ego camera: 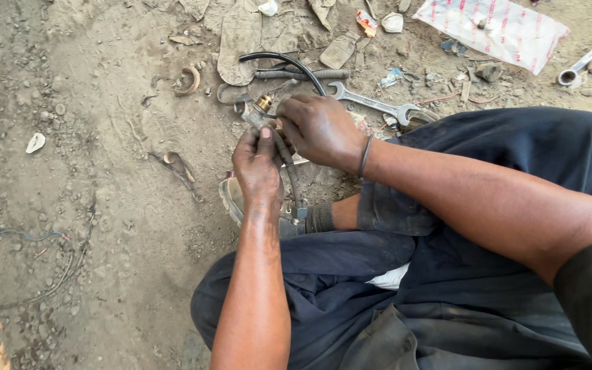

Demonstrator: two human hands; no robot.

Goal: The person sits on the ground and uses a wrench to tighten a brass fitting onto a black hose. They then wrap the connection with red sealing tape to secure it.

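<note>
Both hands met over one small part when I looked through the head camera. The left hand (pixel 257 164) had its fingers curled shut around a black hose (pixel 289 65) and the metal piece at its end, thumb pressed on top. The right hand (pixel 320 129) pinched at the brass fitting (pixel 264 103) just above, fingertips drawn together on it. The fitting sat in the air above the dirt ground (pixel 104 171), over the person's sandal (pixel 231 199), with the hose looping away toward the top edge of the ground in view.

I judged the grip as the weak point: the fitting was small and the fingers looked grimy, so a slip could drop it into the loose grit and foul it. The hose's spring could also twist it out of line. An open-ended wrench (pixel 371 104) lay just beside the right hand, untouched, near a white plastic bag (pixel 495 31).
</note>
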